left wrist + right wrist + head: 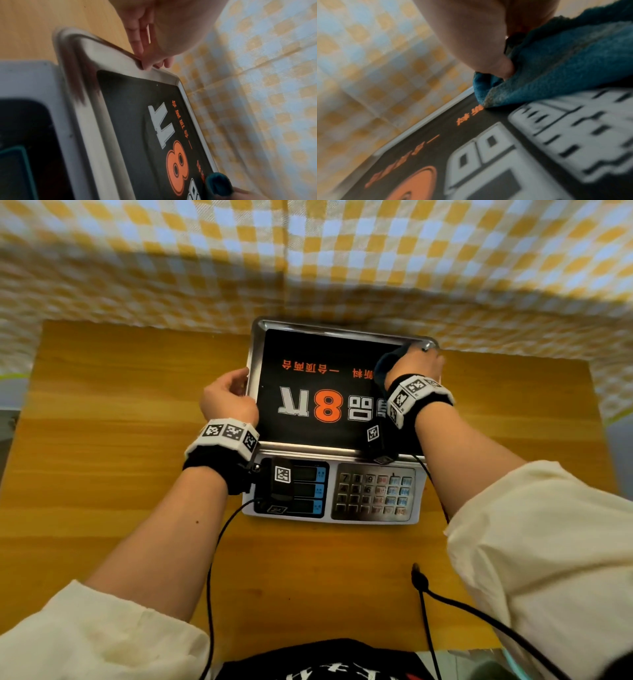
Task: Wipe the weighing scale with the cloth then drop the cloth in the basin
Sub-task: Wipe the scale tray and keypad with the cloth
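The weighing scale [318,344] stands on the wooden table, its steel pan covered by a black sheet with white and orange print. My right hand [416,364] grips a dark teal cloth [387,361] and presses it onto the pan's far right corner. In the right wrist view the thumb [488,54] pinches the cloth [565,65] against the black sheet. My left hand [227,398] holds the pan's left rim, thumb on top; in the left wrist view its fingers [147,59] curl over the rim [120,59]. The cloth [217,182] shows at the lower right there.
The scale's display [308,489] and keypad [375,493] face me at the front. A yellow and white checked cloth [308,251] hangs behind the wooden table [102,440]. Black cables [445,601] trail over the table's near edge. No basin is in view.
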